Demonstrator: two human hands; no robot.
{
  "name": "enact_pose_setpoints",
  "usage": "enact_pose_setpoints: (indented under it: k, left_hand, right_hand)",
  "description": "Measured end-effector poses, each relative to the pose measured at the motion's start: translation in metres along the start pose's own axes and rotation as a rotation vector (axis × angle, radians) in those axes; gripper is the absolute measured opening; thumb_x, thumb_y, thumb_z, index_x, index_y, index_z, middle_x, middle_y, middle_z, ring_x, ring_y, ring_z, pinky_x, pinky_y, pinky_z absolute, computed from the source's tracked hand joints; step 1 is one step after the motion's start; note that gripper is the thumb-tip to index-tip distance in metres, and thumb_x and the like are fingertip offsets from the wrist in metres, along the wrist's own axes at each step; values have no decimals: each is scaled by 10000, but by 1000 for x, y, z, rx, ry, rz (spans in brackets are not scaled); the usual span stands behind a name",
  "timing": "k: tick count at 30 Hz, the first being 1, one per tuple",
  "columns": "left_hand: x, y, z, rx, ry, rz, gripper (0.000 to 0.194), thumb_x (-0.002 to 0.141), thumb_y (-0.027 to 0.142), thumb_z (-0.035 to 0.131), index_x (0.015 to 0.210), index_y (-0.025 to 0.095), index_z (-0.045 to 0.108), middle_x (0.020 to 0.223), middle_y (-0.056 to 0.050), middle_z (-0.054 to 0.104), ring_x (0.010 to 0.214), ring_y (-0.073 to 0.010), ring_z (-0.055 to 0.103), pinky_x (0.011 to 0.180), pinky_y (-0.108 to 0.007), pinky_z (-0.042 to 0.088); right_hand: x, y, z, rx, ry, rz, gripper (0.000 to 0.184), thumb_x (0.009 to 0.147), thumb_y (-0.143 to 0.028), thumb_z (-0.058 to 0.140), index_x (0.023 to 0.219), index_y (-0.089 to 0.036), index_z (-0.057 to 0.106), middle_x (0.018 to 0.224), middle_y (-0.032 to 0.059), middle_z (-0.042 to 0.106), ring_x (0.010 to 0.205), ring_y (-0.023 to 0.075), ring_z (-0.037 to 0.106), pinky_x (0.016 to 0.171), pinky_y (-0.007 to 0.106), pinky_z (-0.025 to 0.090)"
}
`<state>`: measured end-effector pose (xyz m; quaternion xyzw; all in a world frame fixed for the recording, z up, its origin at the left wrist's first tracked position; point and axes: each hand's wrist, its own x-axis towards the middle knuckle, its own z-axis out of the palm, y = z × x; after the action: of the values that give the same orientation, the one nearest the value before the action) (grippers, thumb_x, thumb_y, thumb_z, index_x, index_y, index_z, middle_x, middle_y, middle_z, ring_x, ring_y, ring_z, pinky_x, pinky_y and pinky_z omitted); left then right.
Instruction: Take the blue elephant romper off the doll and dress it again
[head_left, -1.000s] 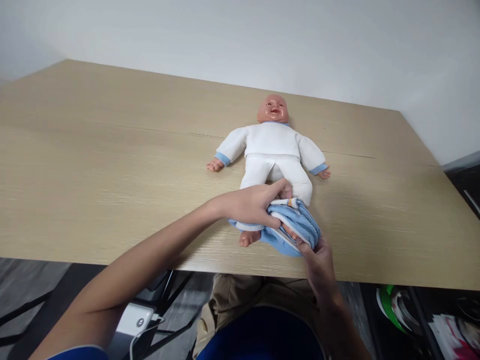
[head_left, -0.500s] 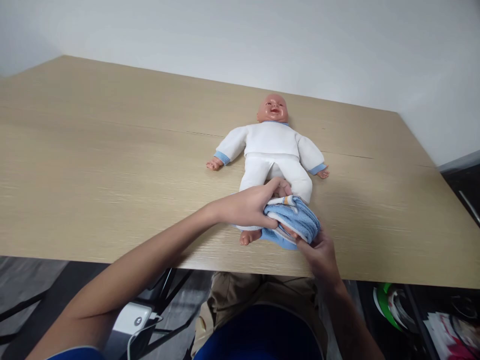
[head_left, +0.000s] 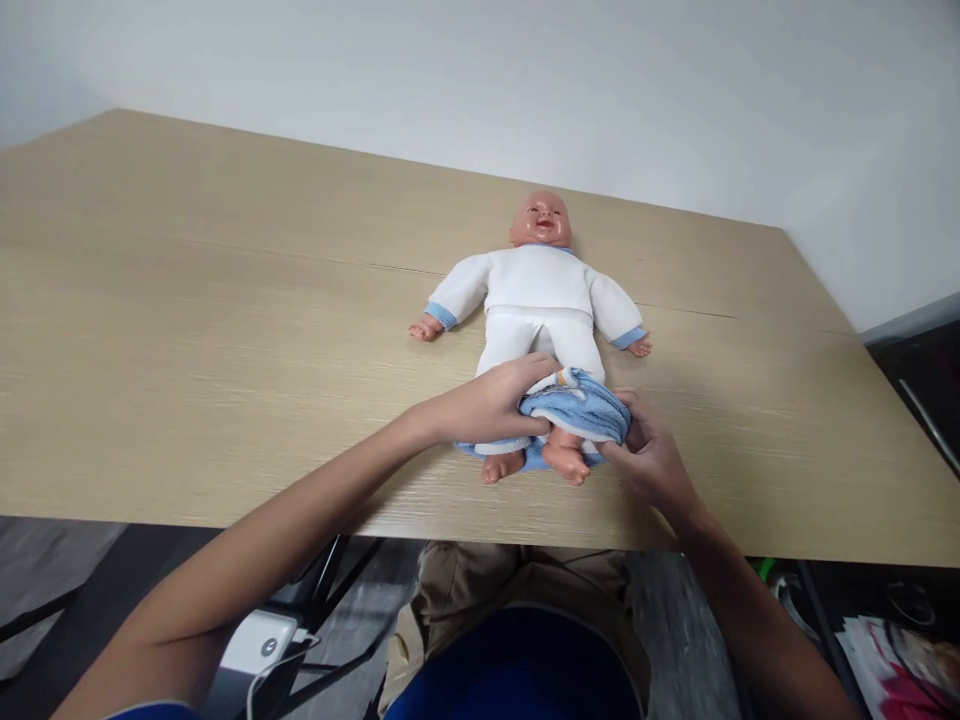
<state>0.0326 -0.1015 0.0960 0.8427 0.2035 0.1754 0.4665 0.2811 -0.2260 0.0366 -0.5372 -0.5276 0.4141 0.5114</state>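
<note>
A baby doll in white clothes with blue cuffs lies on its back, feet toward me. A blue-and-white striped terry garment, like baby trousers, is bunched around its lower leg on the right side; the bare foot pokes out below. My left hand grips the bunched cloth on its left side, thumb beneath and fingers above. At the cloth's right edge, my right hand pinches the opening. More of the cloth lies under the other foot and around that ankle.
The doll lies on a wooden tabletop, whose front edge is close to my body. A pale wall stands behind. Under the table are a white device with a cable at left and a dark shelf with papers at right.
The garment has slid up the doll's leg, and the foot on the right has come out through the opening. My right hand has moved up along the cloth's right side.
</note>
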Motion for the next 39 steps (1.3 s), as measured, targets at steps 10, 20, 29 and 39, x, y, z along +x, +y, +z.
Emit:
enact_pose_setpoints:
  k: [10,20,29,39]
  left_hand:
    - [-4,-3,-8,-38,-22,-33,539,971,380,798,1424,185,581,1290,-109,743,1122,-261,719,953,-380,555]
    - [-36,-23,-52,328,98,-25,584,894,693,893,1224,235,746,1367,-109,694,1289,-347,538,1213,-499,413]
    - [-36,-63,-44,30,122,69,258,962,444,795,947,211,687,1356,-106,633,1302,-273,609,1276,-481,468]
    - [-39,-76,-30,-175,321,-25,282,1127,482,627,1042,221,564,1094,-60,636,999,-194,615,934,-355,553]
  right_hand:
    - [39,-10,-39,-45,-431,145,491,802,-438,1029,1169,-248,764,1057,16,741,1011,252,702,896,365,609]
    - [73,-12,-31,-25,-291,2,386,941,-635,851,964,-262,755,949,11,651,868,220,620,777,338,546]
    - [100,14,3,19,-87,-37,316,905,-569,784,905,-272,675,978,8,656,984,250,625,980,387,540]
    - [92,16,5,232,-180,254,590,856,-819,854,1062,-303,654,914,2,714,883,275,707,860,432,623]
